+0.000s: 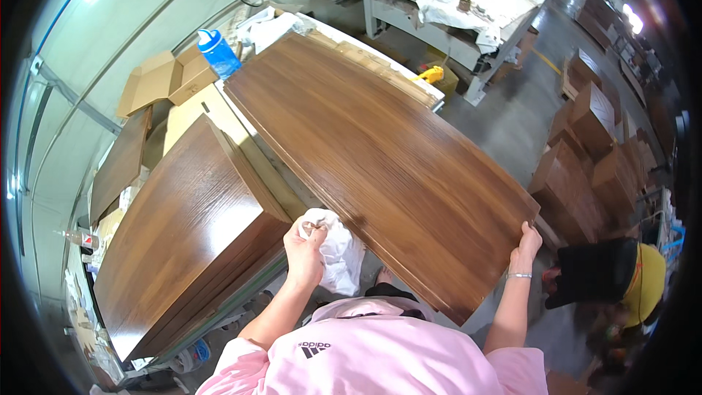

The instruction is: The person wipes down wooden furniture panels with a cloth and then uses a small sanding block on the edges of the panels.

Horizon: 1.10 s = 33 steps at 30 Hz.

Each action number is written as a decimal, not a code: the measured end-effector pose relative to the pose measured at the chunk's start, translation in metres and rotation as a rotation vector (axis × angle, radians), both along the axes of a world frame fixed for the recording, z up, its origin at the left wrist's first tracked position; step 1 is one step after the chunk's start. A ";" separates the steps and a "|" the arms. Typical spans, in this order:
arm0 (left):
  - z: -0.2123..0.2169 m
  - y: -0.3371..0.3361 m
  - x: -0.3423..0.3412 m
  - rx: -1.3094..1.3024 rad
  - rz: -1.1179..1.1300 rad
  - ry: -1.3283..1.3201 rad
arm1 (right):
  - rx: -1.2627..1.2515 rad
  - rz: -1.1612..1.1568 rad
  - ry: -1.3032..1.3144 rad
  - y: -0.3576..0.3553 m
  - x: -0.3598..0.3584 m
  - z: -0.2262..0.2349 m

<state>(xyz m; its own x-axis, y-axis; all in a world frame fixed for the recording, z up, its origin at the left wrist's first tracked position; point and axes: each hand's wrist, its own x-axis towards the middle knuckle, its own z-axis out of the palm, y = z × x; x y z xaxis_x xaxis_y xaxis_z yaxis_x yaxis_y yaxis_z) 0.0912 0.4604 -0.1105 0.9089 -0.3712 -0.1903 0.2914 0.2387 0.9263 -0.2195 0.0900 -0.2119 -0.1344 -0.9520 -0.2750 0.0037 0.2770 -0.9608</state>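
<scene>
A long brown wood-grain panel (387, 153) slants from the far left to the near right in front of me, its far end over a workbench. My right hand (525, 246) grips its near right corner, fingers closed on the edge. My left hand (305, 252) is closed round a bunched white cloth (340, 252), which hangs down beside the panel's left edge. Just left of that hand rises a stack of similar dark brown panels (194, 227), the top one shiny under the light.
An open cardboard box (164, 80) and a blue bottle (219, 55) stand at the far left. Behind lies a cluttered white table (497, 0). A yellow tool (431, 74) rests by the panel's far side. Brown cabinets (574, 183) and a person in yellow and black (647, 281) are at right.
</scene>
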 end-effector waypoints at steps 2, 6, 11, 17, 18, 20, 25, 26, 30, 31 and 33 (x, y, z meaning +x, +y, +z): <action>0.026 -0.003 -0.009 0.024 -0.033 0.035 | 0.013 0.017 -0.022 -0.002 -0.010 -0.006; 0.055 0.012 -0.033 0.066 -0.357 -0.004 | 0.068 0.005 -0.034 0.002 -0.012 -0.001; 0.090 0.020 -0.031 -0.097 -0.484 0.031 | 0.066 0.062 -0.097 0.001 -0.008 -0.003; 0.073 0.004 -0.025 -0.020 -0.447 0.014 | 0.005 0.096 -0.104 -0.004 0.010 -0.028; 0.067 0.003 -0.025 -0.010 -0.423 0.030 | -0.049 0.160 -0.087 -0.010 0.002 -0.044; 0.059 0.008 -0.024 0.039 -0.380 0.017 | -0.114 0.092 -0.108 0.006 0.025 -0.033; 0.045 0.030 -0.014 0.085 -0.258 0.008 | -0.209 0.015 0.046 0.039 0.069 0.011; 0.042 0.031 -0.013 0.103 -0.255 0.030 | -0.204 0.013 0.046 0.039 0.071 0.013; 0.018 0.033 -0.003 0.453 -0.497 -0.021 | -0.074 0.099 0.172 0.017 0.059 0.009; 0.013 0.031 -0.005 0.542 -0.572 -0.073 | -0.183 0.099 0.315 0.008 0.056 0.004; -0.012 0.028 -0.012 0.600 -0.628 -0.082 | -0.298 0.133 0.475 -0.010 0.055 0.004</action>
